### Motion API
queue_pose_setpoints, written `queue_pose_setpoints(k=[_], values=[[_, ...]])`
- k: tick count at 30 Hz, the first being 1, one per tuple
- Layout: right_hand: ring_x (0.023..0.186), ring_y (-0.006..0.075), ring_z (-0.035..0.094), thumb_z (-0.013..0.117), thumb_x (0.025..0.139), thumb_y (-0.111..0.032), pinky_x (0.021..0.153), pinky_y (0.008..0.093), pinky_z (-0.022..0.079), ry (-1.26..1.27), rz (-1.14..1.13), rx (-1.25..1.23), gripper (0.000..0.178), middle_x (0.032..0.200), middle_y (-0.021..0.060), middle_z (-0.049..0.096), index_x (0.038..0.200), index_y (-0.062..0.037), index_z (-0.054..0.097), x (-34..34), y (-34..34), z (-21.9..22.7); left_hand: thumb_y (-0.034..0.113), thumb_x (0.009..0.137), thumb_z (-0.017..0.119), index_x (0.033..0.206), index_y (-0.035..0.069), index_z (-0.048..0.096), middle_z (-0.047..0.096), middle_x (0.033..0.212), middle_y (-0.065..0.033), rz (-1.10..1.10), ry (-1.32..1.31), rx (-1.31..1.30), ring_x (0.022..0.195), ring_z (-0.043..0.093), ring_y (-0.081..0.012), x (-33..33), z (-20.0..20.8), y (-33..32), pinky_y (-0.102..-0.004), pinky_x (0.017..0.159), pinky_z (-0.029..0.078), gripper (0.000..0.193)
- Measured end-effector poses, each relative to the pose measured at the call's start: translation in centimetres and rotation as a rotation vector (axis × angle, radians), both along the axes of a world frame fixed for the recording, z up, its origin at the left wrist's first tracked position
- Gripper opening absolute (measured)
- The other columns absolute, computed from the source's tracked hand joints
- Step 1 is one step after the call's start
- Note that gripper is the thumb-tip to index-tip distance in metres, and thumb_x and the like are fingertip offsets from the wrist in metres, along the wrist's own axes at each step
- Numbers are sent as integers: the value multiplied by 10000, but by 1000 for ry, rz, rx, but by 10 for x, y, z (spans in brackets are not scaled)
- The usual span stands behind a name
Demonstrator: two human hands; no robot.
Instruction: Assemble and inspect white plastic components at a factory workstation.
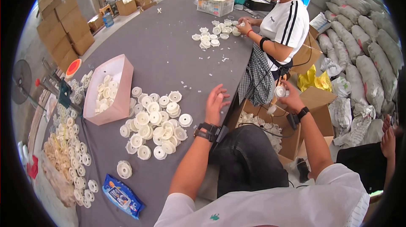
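Note:
Just above the edge of the grey-covered table (177,28), my left hand (216,103) is raised with its fingers apart and nothing in it. My right hand (292,97) grips a white round plastic part (280,91), out past the table edge. Beneath that hand stands an open cardboard box (292,142) with many white plastic pieces (259,127) inside. To the left of my left hand lies a loose heap of white plastic wheel-like parts (154,121). One similar part (124,169) sits apart from the heap.
A pink box (111,110) holds more white parts. Rows of parts (76,159) line the left edge, near a blue wipes packet (122,196). Across the table, a person (283,24) handles parts beside a small pile (207,37). Stuffed sacks (351,36) are stacked at right.

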State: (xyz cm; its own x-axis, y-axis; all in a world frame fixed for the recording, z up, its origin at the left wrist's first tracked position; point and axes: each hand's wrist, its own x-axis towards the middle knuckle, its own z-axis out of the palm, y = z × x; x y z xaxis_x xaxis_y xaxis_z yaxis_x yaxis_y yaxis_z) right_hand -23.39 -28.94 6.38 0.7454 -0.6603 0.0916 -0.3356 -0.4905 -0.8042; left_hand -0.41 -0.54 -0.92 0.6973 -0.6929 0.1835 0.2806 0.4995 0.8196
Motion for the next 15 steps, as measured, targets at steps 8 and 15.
queue_pose_setpoints(k=[8, 15], values=[[1327, 369, 535, 799, 806, -239, 1146, 425, 417, 296, 90, -323, 662, 1430, 222, 544, 1407, -63, 584, 11, -22, -21, 297, 1035, 569, 1461, 32, 493, 545, 1320, -138, -11, 17, -12, 1157, 614, -260, 1, -1, 2, -406, 912, 556, 508], [1399, 363, 458, 820, 846, -366, 1180, 417, 376, 59, 426, -488, 771, 1451, 209, 512, 1474, -52, 503, 157, -10, 3, 234, 1021, 570, 1413, 14, 532, 571, 1268, -120, -1, 35, 13, 1097, 642, -236, -2, 0, 2, -372, 875, 554, 451]])
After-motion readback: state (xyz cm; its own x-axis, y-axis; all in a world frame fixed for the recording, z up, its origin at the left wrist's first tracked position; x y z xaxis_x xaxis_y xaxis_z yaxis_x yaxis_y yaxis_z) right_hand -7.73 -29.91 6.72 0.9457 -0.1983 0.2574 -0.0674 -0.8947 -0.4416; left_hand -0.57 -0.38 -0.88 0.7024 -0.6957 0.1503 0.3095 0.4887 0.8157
